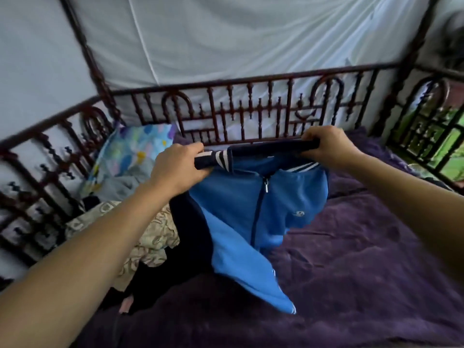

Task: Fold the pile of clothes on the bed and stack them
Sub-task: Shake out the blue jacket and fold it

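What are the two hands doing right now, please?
Left hand: grips the jacket at its dark striped top edge.
Right hand: grips the same top edge, further along.

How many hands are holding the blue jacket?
2. The left hand grips the blue jacket at its striped end; the right hand grips its dark top edge farther right.

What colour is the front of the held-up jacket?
Bright blue; the jacket shows best in the head view.

Dark carved railing (251,81); white netting (251,33) behind; purple blanket (351,247) below.
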`<state>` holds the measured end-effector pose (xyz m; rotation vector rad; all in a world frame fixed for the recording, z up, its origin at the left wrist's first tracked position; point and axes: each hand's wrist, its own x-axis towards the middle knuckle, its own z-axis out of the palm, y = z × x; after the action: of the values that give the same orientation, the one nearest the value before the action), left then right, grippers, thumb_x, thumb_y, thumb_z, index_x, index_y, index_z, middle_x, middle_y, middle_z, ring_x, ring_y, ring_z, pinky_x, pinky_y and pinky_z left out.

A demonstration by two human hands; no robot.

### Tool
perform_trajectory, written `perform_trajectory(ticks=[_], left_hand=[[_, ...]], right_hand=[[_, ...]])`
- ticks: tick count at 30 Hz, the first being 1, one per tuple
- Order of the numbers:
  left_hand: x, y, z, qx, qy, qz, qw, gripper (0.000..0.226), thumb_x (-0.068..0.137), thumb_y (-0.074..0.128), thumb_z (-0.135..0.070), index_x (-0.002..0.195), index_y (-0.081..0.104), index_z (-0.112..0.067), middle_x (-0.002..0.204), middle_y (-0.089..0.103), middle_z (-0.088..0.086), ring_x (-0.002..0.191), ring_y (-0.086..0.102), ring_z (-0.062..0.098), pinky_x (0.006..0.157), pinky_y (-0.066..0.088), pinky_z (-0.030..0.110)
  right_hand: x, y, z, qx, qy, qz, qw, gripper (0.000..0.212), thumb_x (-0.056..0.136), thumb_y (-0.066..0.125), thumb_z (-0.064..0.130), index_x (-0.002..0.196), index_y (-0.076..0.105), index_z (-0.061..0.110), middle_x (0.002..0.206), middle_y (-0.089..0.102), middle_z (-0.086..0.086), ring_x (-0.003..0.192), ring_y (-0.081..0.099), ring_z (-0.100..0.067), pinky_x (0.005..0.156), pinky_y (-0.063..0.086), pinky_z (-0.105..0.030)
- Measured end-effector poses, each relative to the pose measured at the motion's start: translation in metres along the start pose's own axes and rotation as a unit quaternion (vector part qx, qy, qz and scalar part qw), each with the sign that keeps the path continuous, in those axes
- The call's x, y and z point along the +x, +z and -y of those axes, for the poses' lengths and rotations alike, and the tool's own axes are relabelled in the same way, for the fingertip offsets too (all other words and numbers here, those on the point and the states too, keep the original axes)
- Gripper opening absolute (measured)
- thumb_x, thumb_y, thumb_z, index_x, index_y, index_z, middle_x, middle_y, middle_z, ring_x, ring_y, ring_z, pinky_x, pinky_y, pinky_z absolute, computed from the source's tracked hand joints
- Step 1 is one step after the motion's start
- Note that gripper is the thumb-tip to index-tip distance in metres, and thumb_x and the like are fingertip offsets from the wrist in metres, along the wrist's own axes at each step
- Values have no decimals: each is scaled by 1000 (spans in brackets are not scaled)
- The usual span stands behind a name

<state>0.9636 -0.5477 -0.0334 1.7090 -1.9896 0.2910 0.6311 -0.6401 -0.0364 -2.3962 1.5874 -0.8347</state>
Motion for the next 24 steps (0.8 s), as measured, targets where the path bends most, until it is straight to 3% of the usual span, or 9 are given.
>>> perform_trajectory(ticks=[3, 5, 8, 11, 14, 16, 17, 20, 24], left_hand=[[13, -27, -3, -2, -50, -35, 998, 25, 80, 69, -37, 72, 54, -19, 76, 63, 12, 82, 61, 37, 60, 42, 37], [16, -38, -6, -11, -65, -44, 997, 21, 82, 68, -33, 70, 54, -23, 72, 58, 4, 80, 59, 34, 59, 37, 34], [22, -54, 0, -38, -104, -54, 992, 24, 84, 69, -33, 68, 57, -19, 65, 54, -1, 72, 56, 28, 55, 33, 32], [32, -80, 25, -101, -147, -80, 981, 36, 79, 75, -37, 62, 59, -9, 60, 54, 8, 63, 52, 25, 55, 36, 35], [38, -104, 55, -122, -157, -72, 977, 39, 71, 82, -38, 64, 64, -4, 64, 58, 19, 60, 48, 19, 57, 36, 32], [38, -112, 71, -74, -159, -24, 984, 38, 68, 83, -42, 64, 66, -9, 62, 59, 14, 59, 52, 20, 58, 41, 34], [38, -113, 78, -39, -153, -1, 987, 32, 70, 81, -40, 65, 67, -12, 63, 61, 10, 63, 57, 23, 61, 45, 36], [45, -108, 98, 46, -131, 5, 990, 6, 82, 68, -17, 82, 73, -15, 84, 68, 11, 86, 61, 35, 75, 51, 46], [75, -99, 137, 69, -106, -112, 986, 23, 85, 52, -1, 95, 72, -4, 95, 60, 24, 90, 58, 45, 77, 47, 47]], right_hand=[[7, -15, -3, 20, 67, 96, 993, 25, 76, 80, 26, 63, 62, 16, 66, 58, -5, 69, 56, -22, 61, 42, -31], [5, -14, -6, 78, 102, 124, 984, 23, 82, 76, 25, 69, 65, 9, 66, 57, -6, 67, 53, -21, 60, 40, -28], [4, -20, 4, 270, 130, 112, 947, 15, 88, 69, 20, 82, 68, 6, 75, 62, -6, 72, 57, -20, 65, 48, -30], [10, -43, 29, 368, 62, 78, 925, 18, 86, 70, 27, 90, 70, 9, 83, 69, -3, 80, 65, -15, 74, 51, -32], [11, -68, 57, 312, -64, 161, 934, 53, 70, 79, 51, 100, 69, 8, 92, 71, 1, 84, 65, -12, 77, 50, -28], [9, -69, 70, 238, -106, 239, 935, 46, 69, 83, 46, 99, 71, 13, 92, 74, 5, 85, 68, -8, 78, 53, -23], [8, -63, 76, 184, -119, 247, 944, 35, 71, 83, 41, 90, 72, 15, 80, 72, 8, 74, 65, -5, 69, 52, -22], [4, -40, 91, 121, -140, 205, 961, 24, 81, 76, 33, 65, 62, 21, 51, 48, 10, 46, 41, -2, 48, 32, -20], [16, -25, 123, 166, -160, 166, 959, 36, 86, 69, 38, 67, 55, 11, 58, 43, 3, 53, 39, -9, 50, 29, -27]])
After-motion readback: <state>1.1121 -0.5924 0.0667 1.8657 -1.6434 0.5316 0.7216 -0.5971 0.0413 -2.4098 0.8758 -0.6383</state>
